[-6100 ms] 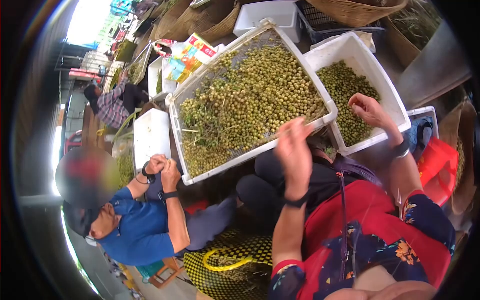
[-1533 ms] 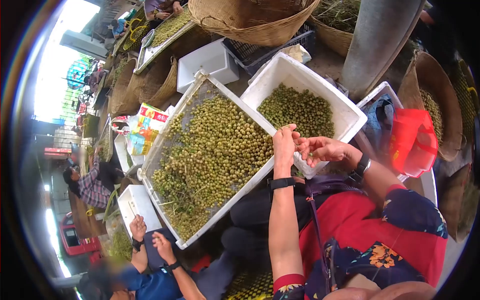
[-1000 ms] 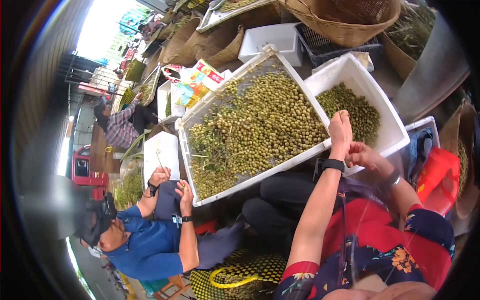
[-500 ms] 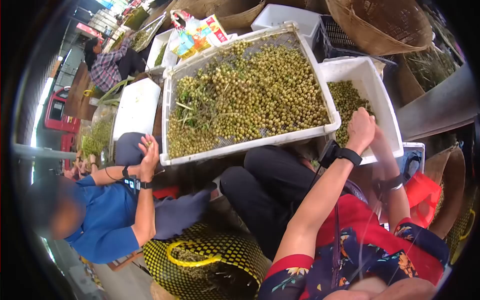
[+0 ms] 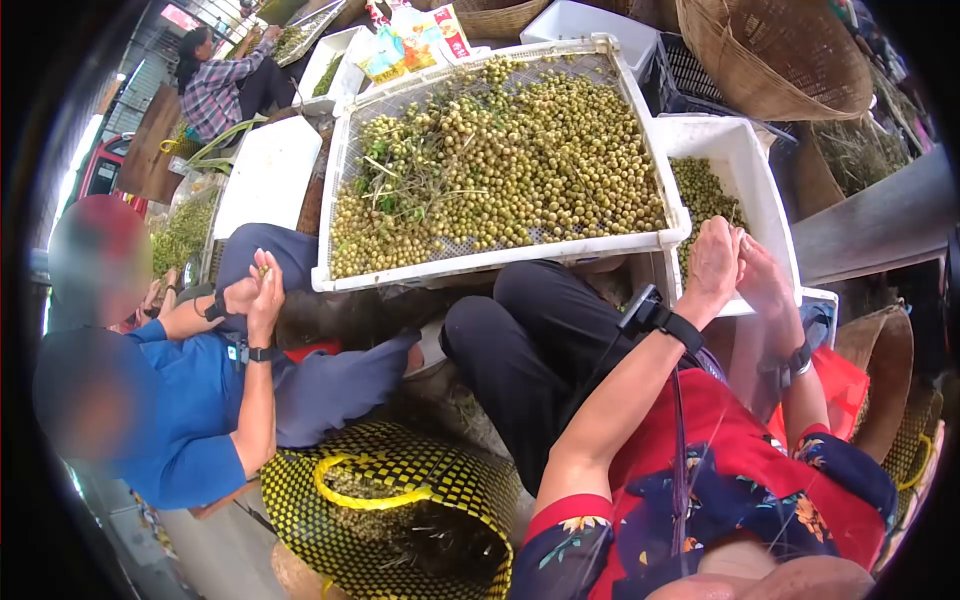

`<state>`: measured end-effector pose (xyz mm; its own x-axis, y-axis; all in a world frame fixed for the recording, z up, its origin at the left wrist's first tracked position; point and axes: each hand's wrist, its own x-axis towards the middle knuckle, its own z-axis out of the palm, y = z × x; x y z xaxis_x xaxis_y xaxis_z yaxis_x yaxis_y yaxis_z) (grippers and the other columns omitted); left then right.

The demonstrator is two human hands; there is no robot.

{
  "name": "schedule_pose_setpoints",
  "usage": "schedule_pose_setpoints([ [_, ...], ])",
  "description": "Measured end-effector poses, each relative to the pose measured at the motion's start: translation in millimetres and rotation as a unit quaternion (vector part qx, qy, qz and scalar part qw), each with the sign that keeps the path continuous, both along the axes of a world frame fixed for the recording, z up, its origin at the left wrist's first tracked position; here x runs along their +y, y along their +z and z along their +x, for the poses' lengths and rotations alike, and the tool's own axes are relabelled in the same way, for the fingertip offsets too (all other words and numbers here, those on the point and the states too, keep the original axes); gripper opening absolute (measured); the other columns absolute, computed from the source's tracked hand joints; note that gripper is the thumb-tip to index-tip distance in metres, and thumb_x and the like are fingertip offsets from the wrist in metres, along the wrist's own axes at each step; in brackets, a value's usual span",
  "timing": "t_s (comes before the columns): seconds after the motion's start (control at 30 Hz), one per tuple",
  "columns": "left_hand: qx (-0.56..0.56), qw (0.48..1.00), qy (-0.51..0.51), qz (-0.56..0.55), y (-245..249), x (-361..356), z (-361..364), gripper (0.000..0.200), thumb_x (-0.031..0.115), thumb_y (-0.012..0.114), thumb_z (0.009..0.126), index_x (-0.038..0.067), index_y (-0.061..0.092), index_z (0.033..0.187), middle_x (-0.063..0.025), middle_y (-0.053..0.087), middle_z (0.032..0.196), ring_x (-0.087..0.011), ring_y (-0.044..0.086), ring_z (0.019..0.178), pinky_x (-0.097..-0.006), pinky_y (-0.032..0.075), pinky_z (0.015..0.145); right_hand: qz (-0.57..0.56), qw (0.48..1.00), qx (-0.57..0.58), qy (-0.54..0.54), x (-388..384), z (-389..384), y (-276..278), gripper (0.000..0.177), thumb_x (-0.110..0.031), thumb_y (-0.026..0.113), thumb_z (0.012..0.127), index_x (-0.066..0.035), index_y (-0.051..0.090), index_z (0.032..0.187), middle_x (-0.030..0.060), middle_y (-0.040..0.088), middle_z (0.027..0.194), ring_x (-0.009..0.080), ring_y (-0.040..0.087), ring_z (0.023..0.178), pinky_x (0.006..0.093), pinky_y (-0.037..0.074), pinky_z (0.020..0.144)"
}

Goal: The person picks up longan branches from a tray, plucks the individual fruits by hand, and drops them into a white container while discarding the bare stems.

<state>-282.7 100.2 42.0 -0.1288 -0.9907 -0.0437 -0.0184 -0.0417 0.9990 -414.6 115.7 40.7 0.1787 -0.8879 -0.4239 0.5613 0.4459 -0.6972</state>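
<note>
My left hand (image 5: pixel 712 262) is over the near part of a white foam box (image 5: pixel 738 165) that holds small green fruits (image 5: pixel 700 192). Its fingers are bent together, and anything between them is too small to name. Close against it on the right, my right hand (image 5: pixel 766 275) has its fingers pressed together near the left fingertips; what it grips is hidden. To the left lies a white-framed mesh tray (image 5: pixel 500 262) heaped with round yellow-green fruits (image 5: pixel 560 150) and some stems (image 5: pixel 395 195).
A co-worker in blue (image 5: pixel 200 400) sits at the left, hands together. A yellow-black woven basket (image 5: pixel 300 500) stands between us. A metal pole (image 5: pixel 880 225), a red bag (image 5: pixel 835 392) and a wicker basket (image 5: pixel 790 60) are at the right. Another person (image 5: pixel 215 95) sits far left.
My right hand has come out from behind my left and shows more clearly. The view has shifted slightly. The blue-clad co-worker's hands are lower, and another head shows behind that person.
</note>
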Motion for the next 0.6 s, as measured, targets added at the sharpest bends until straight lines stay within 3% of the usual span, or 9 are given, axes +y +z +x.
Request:
schedule_pose_setpoints([
  [0.13, -0.088, 0.996, 0.019, -0.030, -4, 4, -6, 0.026, 0.022, 0.052, 0.098, -0.001, 0.049, 0.085, -0.0165, 0.058, 0.072, -0.0302, 0.063, 0.065, -0.0412, 0.052, 0.059, -0.065, 0.989, -0.092, 0.096, 1, -18, -13, 0.026, -0.012, 0.057, 0.097, -0.006, 0.055, 0.122, 0.0016, 0.064, 0.102, 0.0065, 0.063, 0.085, 0.0223, 0.054, 0.074],
  [0.27, -0.182, 0.976, 0.070, -0.095, 7, 4, 11, 0.026, 0.023, 0.053, 0.098, 0.000, 0.050, 0.086, -0.0198, 0.060, 0.081, -0.0376, 0.062, 0.078, -0.0445, 0.051, 0.071, -0.122, 0.984, 0.056, 0.113, -9, -38, -20, 0.019, -0.014, 0.059, 0.096, -0.007, 0.054, 0.113, -0.0007, 0.057, 0.090, 0.0092, 0.058, 0.076, 0.0228, 0.050, 0.070],
  [0.33, -0.165, 0.970, 0.111, -0.137, 40, 15, 71, 0.021, 0.020, 0.051, 0.098, 0.001, 0.051, 0.089, -0.0190, 0.059, 0.085, -0.0395, 0.059, 0.076, -0.0445, 0.049, 0.070, -0.244, 0.841, 0.459, 0.148, -28, -53, -36, 0.018, -0.004, 0.061, 0.088, -0.006, 0.055, 0.105, 0.0023, 0.055, 0.088, 0.0150, 0.057, 0.082, 0.0270, 0.049, 0.072],
  [0.37, -0.158, 0.967, 0.149, -0.133, 58, 32, 112, 0.017, 0.017, 0.049, 0.098, 0.001, 0.053, 0.092, -0.0171, 0.059, 0.084, -0.0396, 0.058, 0.074, -0.0446, 0.048, 0.069, -0.315, 0.667, 0.653, 0.173, -36, -63, -48, 0.022, 0.000, 0.061, 0.081, -0.005, 0.058, 0.102, 0.0053, 0.056, 0.089, 0.0188, 0.058, 0.087, 0.0314, 0.049, 0.077],
  [0.4, -0.151, 0.962, 0.187, -0.132, 75, 50, 156, 0.015, 0.014, 0.048, 0.098, 0.002, 0.054, 0.094, -0.0152, 0.059, 0.084, -0.0398, 0.057, 0.072, -0.0446, 0.047, 0.067, -0.401, 0.555, 0.698, 0.209, -56, -79, -67, 0.024, 0.001, 0.060, 0.078, -0.004, 0.061, 0.101, 0.0080, 0.058, 0.092, 0.0204, 0.058, 0.093, 0.0335, 0.048, 0.081],
  [0.43, -0.280, 0.880, 0.292, -0.249, 62, 66, 194, 0.013, 0.012, 0.047, 0.099, 0.004, 0.057, 0.098, -0.0072, 0.058, 0.079, -0.0259, 0.055, 0.063, -0.0366, 0.045, 0.058, -0.387, 0.631, 0.641, 0.201, -64, -57, -54, 0.019, -0.002, 0.058, 0.082, -0.003, 0.061, 0.101, 0.0099, 0.060, 0.094, 0.0201, 0.060, 0.092, 0.0329, 0.048, 0.078],
  [0.47, -0.128, 0.935, 0.298, -0.143, 71, 81, 235, 0.010, 0.013, 0.051, 0.098, 0.006, 0.058, 0.100, -0.0006, 0.055, 0.080, -0.0099, 0.047, 0.059, -0.0254, 0.039, 0.052, -0.325, 0.711, 0.594, 0.189, -74, -39, -48, 0.015, -0.004, 0.057, 0.086, -0.001, 0.060, 0.100, 0.0111, 0.061, 0.088, 0.0210, 0.062, 0.085, 0.0321, 0.048, 0.074],
  [0.5, -0.002, 0.925, 0.369, -0.095, 72, 100, 263, 0.012, 0.016, 0.051, 0.099, 0.008, 0.059, 0.100, 0.0019, 0.053, 0.080, -0.0020, 0.040, 0.060, -0.0181, 0.033, 0.050, -0.295, 0.703, 0.599, 0.243, -81, -5, -18, 0.014, -0.006, 0.055, 0.089, -0.001, 0.059, 0.101, 0.0118, 0.062, 0.081, 0.0220, 0.063, 0.075, 0.0326, 0.049, 0.069],
  [0.6, -0.024, 0.873, 0.487, 0.015, 48, 156, 337, 0.021, 0.023, 0.047, 0.102, 0.008, 0.060, 0.105, 0.0018, 0.052, 0.079, -0.0041, 0.043, 0.058, -0.0192, 0.036, 0.049, -0.502, 0.557, 0.607, 0.265, -138, 31, -44, 0.012, -0.007, 0.053, 0.090, -0.002, 0.059, 0.100, 0.0134, 0.061, 0.076, 0.0218, 0.060, 0.066, 0.0342, 0.048, 0.061],
])
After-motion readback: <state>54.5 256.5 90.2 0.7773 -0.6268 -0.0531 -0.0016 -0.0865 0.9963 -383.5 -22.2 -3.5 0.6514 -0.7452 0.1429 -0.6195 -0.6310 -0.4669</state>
